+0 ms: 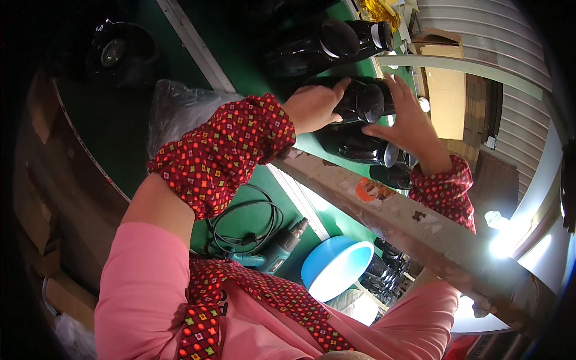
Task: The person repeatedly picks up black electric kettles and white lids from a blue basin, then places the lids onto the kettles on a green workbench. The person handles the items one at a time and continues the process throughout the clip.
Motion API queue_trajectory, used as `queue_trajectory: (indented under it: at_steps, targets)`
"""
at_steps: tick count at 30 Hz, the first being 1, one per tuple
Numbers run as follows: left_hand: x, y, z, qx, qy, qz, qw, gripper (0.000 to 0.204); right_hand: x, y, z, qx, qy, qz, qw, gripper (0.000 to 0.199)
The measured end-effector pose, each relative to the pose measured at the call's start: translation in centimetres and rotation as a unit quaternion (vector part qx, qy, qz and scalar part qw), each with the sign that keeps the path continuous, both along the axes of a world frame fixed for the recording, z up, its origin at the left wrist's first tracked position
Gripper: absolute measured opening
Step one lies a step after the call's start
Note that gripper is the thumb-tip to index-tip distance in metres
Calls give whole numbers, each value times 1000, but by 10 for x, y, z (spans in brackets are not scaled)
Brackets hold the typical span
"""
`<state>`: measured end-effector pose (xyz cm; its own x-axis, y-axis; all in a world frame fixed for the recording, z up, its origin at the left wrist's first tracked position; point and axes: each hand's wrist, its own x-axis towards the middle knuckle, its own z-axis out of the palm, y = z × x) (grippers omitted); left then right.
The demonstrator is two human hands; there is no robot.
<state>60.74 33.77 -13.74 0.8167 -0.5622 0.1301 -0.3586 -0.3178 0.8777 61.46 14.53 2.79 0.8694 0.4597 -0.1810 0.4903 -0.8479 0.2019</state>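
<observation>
Glossy black vessel (pixel 363 103), between one and two o'clock on my view, sits between the person's two hands; I can't tell whether it stands or lies. The left hand (pixel 313 108) rests against its near side, thumb and forefinger parted, though I can't judge how firmly it holds. The right hand (pixel 408 123) is spread wide at the other side, thumb near the vessel's round end.

The surface (pixel 180 51) is green, crossed by a pale metal strip (pixel 201 51) running from eleven toward five o'clock. Beyond it I see a ribbed wall (pixel 480 27) at two o'clock with cardboard (pixel 445 105) before it, and a glaring lamp (pixel 503 246) near four.

More black vessels (pixel 309 54) crowd in at about half past twelve. Clear plastic wrap (pixel 180 114) lies at ten o'clock, just beside the left sleeve. A teal power tool (pixel 281 249) with a looped black cable (pixel 247 239) lies toward six, and a blue basin (pixel 332 264) at five. A scuffed beam (pixel 390 210) slants across at about half past three, blocking my sight of part of the right arm.
</observation>
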Motion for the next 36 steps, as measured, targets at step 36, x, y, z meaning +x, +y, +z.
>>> queue_trajectory:
  at_steps: [36]
  targets:
    - [4,1,-12,-3,17,12,1000,85,20,40,-19,-109,68,-153,980,84]
